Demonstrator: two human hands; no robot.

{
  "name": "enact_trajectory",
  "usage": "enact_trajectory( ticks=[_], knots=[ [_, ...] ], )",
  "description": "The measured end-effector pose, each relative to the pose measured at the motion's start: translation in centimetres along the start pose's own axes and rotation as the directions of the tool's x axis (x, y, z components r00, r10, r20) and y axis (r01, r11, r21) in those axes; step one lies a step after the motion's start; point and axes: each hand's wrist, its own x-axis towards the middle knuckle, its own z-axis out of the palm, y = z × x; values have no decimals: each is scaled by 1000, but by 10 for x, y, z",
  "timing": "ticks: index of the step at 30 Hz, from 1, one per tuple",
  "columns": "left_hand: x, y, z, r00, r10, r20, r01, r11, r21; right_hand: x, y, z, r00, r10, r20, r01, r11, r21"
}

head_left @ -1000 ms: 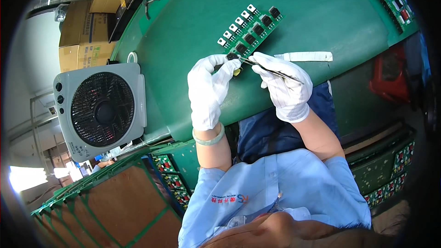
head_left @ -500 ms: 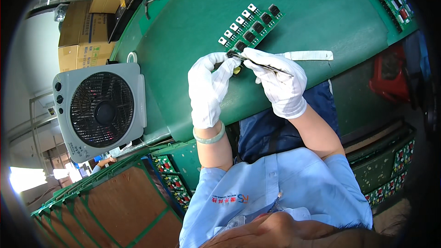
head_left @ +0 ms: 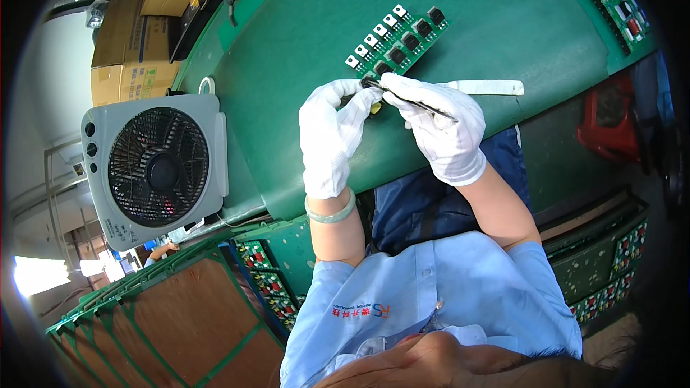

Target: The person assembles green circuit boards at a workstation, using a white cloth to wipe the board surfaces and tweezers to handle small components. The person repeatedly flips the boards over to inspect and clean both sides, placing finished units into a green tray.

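Note:
A green circuit board (head_left: 382,52) lies tilted over the green mat, with a row of silver-tabbed transistors along its far left side and several black block components along its right side. My left hand (head_left: 327,136), in a white glove, pinches the board's near end. My right hand (head_left: 451,129), also gloved, grips dark, slim tweezers (head_left: 434,110), whose tips meet the near end of the board. Fingers hide exactly what the tips touch. A small yellowish part (head_left: 375,108) shows below the left fingertips. Behind my right hand lies a flat white strip-like tool (head_left: 489,88).
A grey box fan (head_left: 159,172) stands to the left, with cardboard boxes (head_left: 133,54) behind it. A roll of tape (head_left: 207,86) sits near the fan. More populated boards (head_left: 618,7) are at the far right. A red object (head_left: 611,118) stands below the mat's right edge.
Both hands and the board have shifted slightly to the right together. The grip of each hand looks the same.

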Motion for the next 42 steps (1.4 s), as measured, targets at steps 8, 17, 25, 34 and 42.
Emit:
enact_trajectory(
  ticks=[8, 17, 25, 34, 42],
  knots=[
    [-1, -1, 0, 999, 40, 15, -40, 999, -5, 0, 0, -1, 1000, 19, 24, -19, 1000, -19],
    [-1, 0, 1, 999, 30, 11, -30, 999, -12, 10, -7, -6, 994, -99, 54, 107, 980, -165],
    [-1, -1, 2, 1000, 21, 11, -21, 1000, -18, 15, -6, -5, 994, -81, 67, 89, 989, -122],
    [-1, -1, 2, 1000, 10, -7, -10, 1000, 0, 19, -5, -5, 983, -154, 97, 168, 972, -163],
    [1, 2, -1, 1000, -12, 3, 12, 999, -30, 5, -5, 8, 999, 53, -11, -53, 999, -14]
  ],
)
